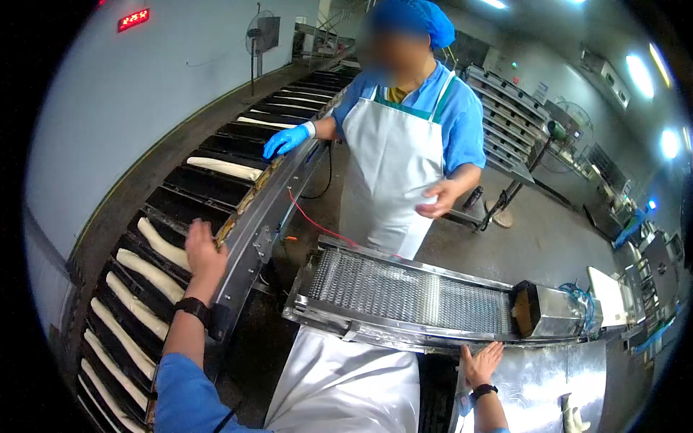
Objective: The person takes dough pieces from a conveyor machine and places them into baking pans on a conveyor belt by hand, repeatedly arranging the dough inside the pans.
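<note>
My left hand (205,252) reaches over the edge of the long conveyor (189,206), fingers stretched and holding nothing, beside the end of a dough strip (162,244). More long pale dough strips lie across the dark conveyor slots below it. My right hand (482,363) is spread flat with nothing in it, at the near edge of the short mesh conveyor (382,285), above a metal table (534,375). A small piece of dough (572,415) lies on that table at the lower right.
Across the mesh conveyor stands a co-worker (397,144) in a white apron, one blue-gloved hand (286,141) over the long conveyor. Behind are stacked trays (505,108) on a rack and a fan (263,32). A metal box (559,312) sits at the mesh conveyor's right end.
</note>
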Tool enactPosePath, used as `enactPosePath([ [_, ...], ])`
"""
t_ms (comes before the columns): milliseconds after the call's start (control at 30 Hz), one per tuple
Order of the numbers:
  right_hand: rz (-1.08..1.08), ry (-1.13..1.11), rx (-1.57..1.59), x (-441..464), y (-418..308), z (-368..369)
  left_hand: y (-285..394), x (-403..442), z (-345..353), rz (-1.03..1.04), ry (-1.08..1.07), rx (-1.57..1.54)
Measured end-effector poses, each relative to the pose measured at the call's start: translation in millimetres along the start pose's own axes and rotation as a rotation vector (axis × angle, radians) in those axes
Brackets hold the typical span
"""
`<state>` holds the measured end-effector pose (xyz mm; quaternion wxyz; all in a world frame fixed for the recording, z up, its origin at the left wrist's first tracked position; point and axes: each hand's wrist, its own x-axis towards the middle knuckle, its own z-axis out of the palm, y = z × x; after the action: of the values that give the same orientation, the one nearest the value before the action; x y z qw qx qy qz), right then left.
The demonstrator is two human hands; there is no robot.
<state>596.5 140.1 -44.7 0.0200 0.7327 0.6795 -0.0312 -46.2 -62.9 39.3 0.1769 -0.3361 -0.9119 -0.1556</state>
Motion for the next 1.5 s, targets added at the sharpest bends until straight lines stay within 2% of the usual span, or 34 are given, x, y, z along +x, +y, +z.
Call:
enactPosePath([
  [33, 0.009, 0.000, -0.001, 0.1, -4.4, -0.5, -3.4, 4.8, -0.1, -0.160, -0.027, 0.104],
  [67, 0.011, -0.003, -0.007, 1.7, -10.2, -0.4, -2.7, 7.7, -13.2, -0.330, -0.202, 0.112],
  [100, 0.011, -0.007, -0.010, 3.0, -16.7, 2.4, -12.6, 13.9, -7.9, -0.385, -0.252, 0.056],
  [200, 0.030, 0.015, -0.017, 9.8, -30.1, 7.5, -22.0, 28.9, 1.9, -0.335, -0.262, 0.122],
  [267, 0.046, 0.038, -0.045, 8.5, -40.5, 6.6, -22.1, 32.7, 2.5, -0.322, -0.343, 0.153],
  [400, 0.054, 0.044, -0.073, 21.6, -54.3, 19.8, -26.2, 37.4, 1.7, -0.377, -0.383, 0.259],
  [467, 0.052, 0.021, -0.092, 30.7, -60.6, 20.5, -19.9, 42.5, -10.4, -0.365, -0.511, 0.289],
  [567, 0.081, 0.004, -0.106, 38.8, -73.5, 21.0, -32.2, 50.1, 12.8, -0.394, -0.442, 0.297],
  [667, 0.138, -0.030, 0.025, 44.8, -76.8, 14.2, -31.3, 51.2, 12.5, -0.407, -0.408, 0.308],
  [733, 0.008, 0.213, 0.302, 53.0, -69.0, 18.2, -29.8, 51.7, 12.4, -0.425, -0.393, 0.294],
  [767, 0.032, 0.232, 0.306, 57.8, -68.7, 19.4, -27.9, 54.2, 8.8, -0.442, -0.446, 0.273],
  [867, -0.172, 0.348, 0.167, 80.7, -84.7, 14.1, -33.2, 57.0, 16.9, -0.411, -0.452, 0.226],
  [967, -0.136, 0.102, 0.031, 95.3, -116.9, -3.8, -59.2, 62.5, 59.8, -0.424, -0.424, 0.190],
  [1033, -0.143, 0.072, -0.048, 102.1, -127.9, 3.0, -87.0, 68.2, 100.1, -0.469, -0.432, 0.113],
  [1067, -0.168, 0.115, 0.011, 102.3, -134.4, 7.8, -82.9, 70.2, 98.2, -0.475, -0.424, 0.096],
  [1167, -0.170, 0.027, -0.016, 98.8, -159.6, -4.3, -66.4, 76.4, 76.5, -0.464, -0.460, 0.069],
  [1333, -0.344, 0.114, -0.133, 101.3, -168.5, -2.7, -97.8, 91.1, 137.1, -0.458, -0.348, -0.173],
  [1400, -0.380, 0.150, -0.172, 99.4, -172.9, -7.7, -107.4, 99.2, 151.3, -0.479, -0.376, -0.097],
  [1500, -0.292, 0.097, -0.101, 104.2, -173.5, -14.8, -67.4, 102.1, 107.5, -0.578, -0.412, -0.158],
])
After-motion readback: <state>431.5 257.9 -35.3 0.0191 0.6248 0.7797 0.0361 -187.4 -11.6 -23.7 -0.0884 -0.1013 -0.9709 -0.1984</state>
